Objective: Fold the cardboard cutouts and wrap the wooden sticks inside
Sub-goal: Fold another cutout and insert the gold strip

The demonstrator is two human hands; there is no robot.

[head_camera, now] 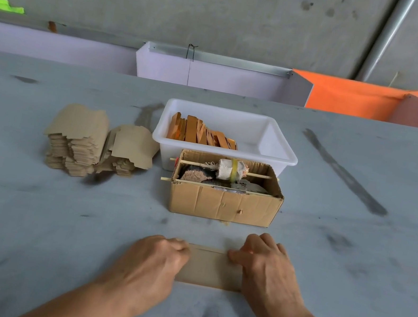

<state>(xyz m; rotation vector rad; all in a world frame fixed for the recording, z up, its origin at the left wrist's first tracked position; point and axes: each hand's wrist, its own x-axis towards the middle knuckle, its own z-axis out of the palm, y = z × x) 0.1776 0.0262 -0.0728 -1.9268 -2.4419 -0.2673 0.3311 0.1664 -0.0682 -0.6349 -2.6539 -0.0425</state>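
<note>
brown cardboard, one cutout (209, 267), lies flat near the front edge of the grey work table (25, 210), between the two hands. the left hand (156, 261) has its fingers curled down over the cutout's left end, and the right hand (263, 271) has its fingers bent over the right end, pressing it to the table. whether either thumb is tucked under the card i cannot tell. whether a stick is already inside the piece is hidden.

i judge this to be the folding step: the hands look set to crease or roll the far long edge of the cutout over, with the wrap not yet closed.

the rest of the supply sits toward the middle of the table. a stack of unfolded cutouts (87, 142) stands to the left. a white plastic tub (275, 142) behind holds the orange-brown wooden sticks (201, 133), leaning in its left half. just in front of the tub, touching it, a small open corrugated box (222, 202) carries two thin skewers across its top, one with a cloth roll (230, 172) on it.

the next move likely calls for even pressure from both hands, so that the crease runs straight along the whole length.
</note>
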